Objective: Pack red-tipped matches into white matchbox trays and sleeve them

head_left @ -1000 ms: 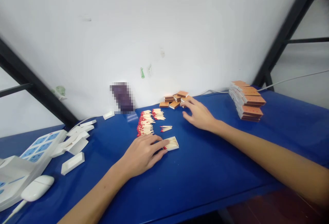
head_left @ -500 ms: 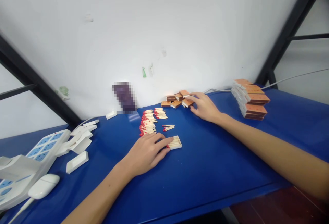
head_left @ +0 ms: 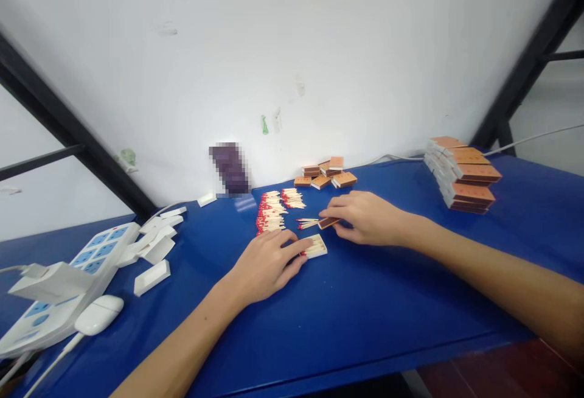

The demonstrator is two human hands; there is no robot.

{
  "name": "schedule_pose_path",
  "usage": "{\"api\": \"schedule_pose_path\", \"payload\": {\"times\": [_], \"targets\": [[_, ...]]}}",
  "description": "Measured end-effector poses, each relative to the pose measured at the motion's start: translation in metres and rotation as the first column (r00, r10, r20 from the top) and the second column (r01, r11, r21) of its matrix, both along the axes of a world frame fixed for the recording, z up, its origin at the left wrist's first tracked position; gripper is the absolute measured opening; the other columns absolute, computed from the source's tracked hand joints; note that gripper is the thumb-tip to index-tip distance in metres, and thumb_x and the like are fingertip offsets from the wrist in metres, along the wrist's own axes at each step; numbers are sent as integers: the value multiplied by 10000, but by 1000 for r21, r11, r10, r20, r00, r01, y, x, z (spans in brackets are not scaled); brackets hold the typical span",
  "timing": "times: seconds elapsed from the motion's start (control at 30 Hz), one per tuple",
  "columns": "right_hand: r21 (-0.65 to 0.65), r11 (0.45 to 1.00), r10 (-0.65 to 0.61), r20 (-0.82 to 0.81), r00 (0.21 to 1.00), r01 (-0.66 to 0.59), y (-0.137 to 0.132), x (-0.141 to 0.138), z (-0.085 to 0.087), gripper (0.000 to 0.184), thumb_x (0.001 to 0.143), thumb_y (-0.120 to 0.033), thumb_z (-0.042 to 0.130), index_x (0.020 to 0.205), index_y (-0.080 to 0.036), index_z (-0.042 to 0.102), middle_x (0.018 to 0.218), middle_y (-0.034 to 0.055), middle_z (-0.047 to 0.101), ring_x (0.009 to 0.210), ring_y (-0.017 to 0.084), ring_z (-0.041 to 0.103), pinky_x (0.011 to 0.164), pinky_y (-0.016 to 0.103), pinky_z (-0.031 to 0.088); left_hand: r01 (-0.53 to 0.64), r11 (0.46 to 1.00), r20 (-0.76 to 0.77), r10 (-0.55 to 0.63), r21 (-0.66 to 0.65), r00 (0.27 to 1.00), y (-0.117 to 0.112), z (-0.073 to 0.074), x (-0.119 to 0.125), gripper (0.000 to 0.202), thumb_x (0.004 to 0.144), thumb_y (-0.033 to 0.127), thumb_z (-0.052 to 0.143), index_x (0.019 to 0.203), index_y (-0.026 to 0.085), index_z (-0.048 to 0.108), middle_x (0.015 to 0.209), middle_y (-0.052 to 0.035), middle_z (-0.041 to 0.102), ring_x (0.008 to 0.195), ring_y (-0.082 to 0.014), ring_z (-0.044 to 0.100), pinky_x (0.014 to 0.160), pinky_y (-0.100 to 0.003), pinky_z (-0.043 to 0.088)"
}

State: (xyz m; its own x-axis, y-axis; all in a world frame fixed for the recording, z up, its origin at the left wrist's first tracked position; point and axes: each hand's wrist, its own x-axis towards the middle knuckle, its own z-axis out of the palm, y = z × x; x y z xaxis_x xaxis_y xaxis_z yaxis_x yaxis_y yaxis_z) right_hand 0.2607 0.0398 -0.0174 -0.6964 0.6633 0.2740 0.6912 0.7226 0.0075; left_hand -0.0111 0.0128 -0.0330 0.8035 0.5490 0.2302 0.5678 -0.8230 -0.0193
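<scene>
My left hand point(head_left: 269, 262) lies on the blue table point(head_left: 365, 300) with its fingers on the near end of an open matchbox tray point(head_left: 316, 246) filled with red-tipped matches. My right hand point(head_left: 365, 218) is closed on a brown matchbox sleeve point(head_left: 328, 222), held just above and right of the tray. A few loose matches point(head_left: 306, 223) lie beside the sleeve. A larger pile of loose matches point(head_left: 272, 212) lies behind my left hand.
A small heap of brown matchbox sleeves point(head_left: 326, 173) sits by the white wall. A tall stack of matchboxes point(head_left: 463, 174) stands at the right. Several empty white trays point(head_left: 155, 244), a white power strip point(head_left: 77, 270) and a white charger point(head_left: 98, 314) lie at the left.
My right hand reached to the heap by the wall, took one brown sleeve and brought it back beside the filled tray. My left hand stayed on the tray.
</scene>
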Motion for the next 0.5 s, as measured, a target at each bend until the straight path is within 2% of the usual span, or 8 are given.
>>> {"api": "schedule_pose_path", "payload": {"times": [0.17,0.4,0.5], "targets": [[-186,978,82,-49,995,-90,-7,0,2,358,858,-297,598,1202,-221,660,1060,70,690,886,223,638,767,329,452,-35,999,27,34,5,999,0,-1,1,357,1016,341,402,1322,241,556,1069,-62,649,955,-221,630,828,-390,532],[-276,955,73,-134,988,-107,-1,2,3,282,927,-354,543,1133,-215,677,982,59,702,836,199,628,730,318,445,-59,998,51,57,24,997,1,-3,1,356,993,330,437,1309,231,568,1060,-71,666,940,-222,642,826,-384,532],[-272,959,42,-154,987,-84,1,1,0,258,881,-323,605,1102,-200,657,1020,65,686,859,201,616,740,317,446,-86,995,77,82,43,994,2,-3,0,353,967,346,483,1282,227,586,1012,-68,673,891,-220,647,785,-371,533]]}}
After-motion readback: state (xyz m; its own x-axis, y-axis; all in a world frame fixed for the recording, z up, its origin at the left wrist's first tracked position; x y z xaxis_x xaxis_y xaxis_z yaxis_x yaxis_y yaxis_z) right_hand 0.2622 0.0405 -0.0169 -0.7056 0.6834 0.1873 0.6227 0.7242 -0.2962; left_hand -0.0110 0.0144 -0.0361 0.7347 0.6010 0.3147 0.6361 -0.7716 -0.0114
